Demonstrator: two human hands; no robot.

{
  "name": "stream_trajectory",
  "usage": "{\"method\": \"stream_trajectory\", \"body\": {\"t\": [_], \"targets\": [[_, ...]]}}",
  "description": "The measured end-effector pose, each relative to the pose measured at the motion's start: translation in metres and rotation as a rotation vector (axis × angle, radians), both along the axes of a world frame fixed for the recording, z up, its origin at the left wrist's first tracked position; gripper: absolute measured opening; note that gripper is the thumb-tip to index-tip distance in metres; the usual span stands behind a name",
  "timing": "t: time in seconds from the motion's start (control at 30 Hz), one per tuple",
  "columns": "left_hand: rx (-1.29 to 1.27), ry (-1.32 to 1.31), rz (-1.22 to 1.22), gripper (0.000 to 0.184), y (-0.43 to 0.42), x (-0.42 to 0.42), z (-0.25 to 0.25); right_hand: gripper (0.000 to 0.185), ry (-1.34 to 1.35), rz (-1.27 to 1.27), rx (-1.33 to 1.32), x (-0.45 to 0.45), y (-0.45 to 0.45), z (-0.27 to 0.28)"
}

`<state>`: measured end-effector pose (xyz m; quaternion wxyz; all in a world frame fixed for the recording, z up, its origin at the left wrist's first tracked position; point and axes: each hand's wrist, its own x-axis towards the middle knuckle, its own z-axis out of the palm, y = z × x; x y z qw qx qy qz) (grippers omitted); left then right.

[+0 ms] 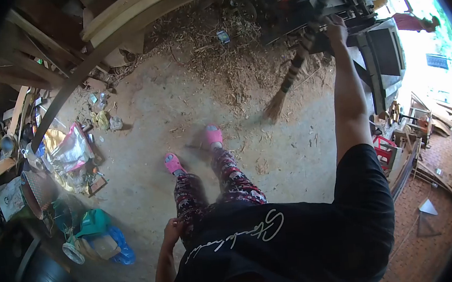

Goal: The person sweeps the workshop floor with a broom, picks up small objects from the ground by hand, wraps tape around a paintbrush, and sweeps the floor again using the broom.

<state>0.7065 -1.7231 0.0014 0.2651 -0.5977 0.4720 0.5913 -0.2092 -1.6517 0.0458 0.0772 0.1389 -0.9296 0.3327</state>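
The concrete floor (132, 117) spreads out under you, with wood shavings (231, 76) strewn thickly over its far middle part. At the far right of that floor stands a dark frame (385, 52), while long planks (134, 12) run across the far left. The broom (295, 68) slants down on your far right, its handle toward the frame and its bristles reaching down to the floor at the near edge of the shavings. To your left lies a crumpled white bag (70, 146), and nearer to you a blue bag (122, 248). Your pink slippers (213, 135) stand on barer floor, near side of the shavings. Your right hand (336, 28) looks clamped on the broom's handle; your left hand (173, 230) is beside your left thigh, and you cannot tell whether its fingers are together. Among the shavings sits a small packet (223, 37).
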Motion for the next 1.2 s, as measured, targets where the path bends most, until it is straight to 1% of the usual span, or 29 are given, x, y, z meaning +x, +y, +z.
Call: {"method": "stream_trajectory", "body": {"t": [0.03, 0.07, 0.1, 0.13, 0.17, 0.2, 0.23, 0.27, 0.3, 0.33, 0.37, 0.4, 0.43, 0.47, 0.5, 0.57, 0.6, 0.67, 0.7, 0.77, 0.8, 0.83, 0.87, 0.9, 0.93, 1.0, 1.07, 1.13, 1.2], "targets": [[0.005, 0.004, -0.095, 0.042, 0.005, -0.005, 0.003, 0.05, 0.202, 0.029, 0.15, 0.024, -0.012, -0.003], [0.012, -0.005, -0.09, 0.042, 0.011, -0.007, 0.006, 0.046, 0.319, 0.109, 0.194, 0.062, -0.024, 0.0], [0.004, -0.04, -0.158, 0.041, 0.016, -0.009, 0.007, 0.044, 0.193, 0.125, 0.2, 0.095, -0.031, -0.01], [-0.004, -0.074, -0.226, 0.041, 0.019, -0.009, 0.007, 0.04, 0.03, 0.321, 0.142, 0.134, -0.031, -0.024], [-0.012, -0.106, -0.293, 0.041, 0.022, -0.009, 0.006, 0.031, 0.394, 0.492, 0.347, 0.177, -0.021, -0.06], [-0.006, -0.111, -0.288, 0.041, 0.024, -0.008, 0.004, 0.026, -0.31, 0.555, 0.495, 0.237, -0.008, -0.064], [0.001, -0.121, -0.313, 0.039, 0.026, -0.006, 0.001, 0.023, -0.858, 0.667, 0.551, 0.271, 0.024, -0.131], [0.009, -0.13, -0.341, 0.037, 0.027, -0.002, -0.004, 0.031, -0.442, 1.053, 0.797, 0.332, 0.071, -0.183], [0.016, -0.133, -0.341, 0.037, 0.027, 0.012, -0.015, 0.04, -0.884, 1.092, 0.66, 0.391, 0.104, -0.178], [0.061, 0.027, -0.441, 0.035, 0.032, 0.036, -0.033, 0.051, -0.924, 1.305, 0.862, 0.435, 0.112, -0.16], [0.106, 0.188, -0.537, 0.033, 0.034, 0.051, -0.043, 0.059, -1.081, 1.372, 0.928, 0.47, 0.13, -0.164], [0.115, 0.186, -0.536, 0.033, 0.031, 0.056, -0.041, 0.056, -1.208, 1.337, 0.928, 0.492, 0.138, -0.149], [0.365, 0.149, -0.345, 0.032, 0.028, 0.062, -0.035, 0.049, -1.238, 1.396, 0.859, 0.509, 0.151, -0.152], [0.607, 0.109, -0.149, 0.03, 0.02, 0.064, -0.024, 0.04, -1.318, 1.297, 0.834, 0.515, 0.148, -0.138], [0.608, 0.108, -0.148, 0.03, 0.01, 0.062, -0.009, 0.033, -1.309, 1.451, 0.791, 0.524, 0.178, -0.164], [0.888, 0.323, -0.199, 0.03, -0.012, 0.055, 0.018, 0.019, -1.761, 1.619, 0.65, 0.519, 0.192, -0.142], [0.886, 0.326, -0.205, 0.03, -0.018, 0.061, 0.016, 0.017, -2.257, 1.208, 0.946, 0.516, 0.175, -0.112], [1.121, 0.073, 0.079, 0.032, -0.02, 0.077, -0.002, 0.024, -2.483, 1.015, 1.13, 0.518, 0.184, -0.113], [1.127, 0.078, 0.077, 0.032, -0.025, 0.078, -0.022, 0.024, -2.483, 1.004, 1.135, 0.518, 0.18, -0.124], [0.859, 0.24, -0.713, 0.03, -0.051, 0.067, -0.08, 0.028, -2.378, 1.072, 1.336, 0.513, 0.169, -0.161], [0.645, 0.129, -0.813, 0.027, -0.073, 0.053, -0.109, 0.022, -2.26, 1.014, 1.424, 0.51, 0.18, -0.208], [0.429, 0.014, -0.901, 0.024, -0.096, 0.039, -0.14, 0.018, -1.741, 1.344, 1.571, 0.51, 0.2, -0.277], [0.092, -0.05, -0.762, 0.014, -0.114, 0.039, -0.176, 0.014, -1.18, 1.591, 1.636, 0.506, 0.209, -0.333], [-0.255, -0.009, -0.809, 0.012, -0.137, 0.024, -0.202, 0.021, -0.95, 1.24, 1.563, 0.498, 0.181, -0.346], [-0.439, 0.055, -0.745, 0.012, -0.159, 0.016, -0.236, 0.022, -0.752, 1.161, 1.4, 0.491, 0.153, -0.369], [-0.681, 0.147, -0.767, 0.013, -0.206, -0.002, -0.306, 0.014, -0.743, 1.128, 1.167, 0.47, 0.118, -0.464], [-0.665, 0.21, -0.657, 0.015, -0.248, -0.039, -0.351, 0.014, -0.489, 1.15, 0.912, 0.451, 0.073, -0.542], [-0.705, 0.285, -0.608, 0.019, -0.277, -0.083, -0.383, 0.012, -0.695, 0.729, 0.474, 0.439, 0.017, -0.549], [-0.723, 0.313, -0.612, 0.024, -0.294, -0.116, -0.422, 0.01, -0.644, 0.739, 0.373, 0.422, -0.014, -0.584]]}}
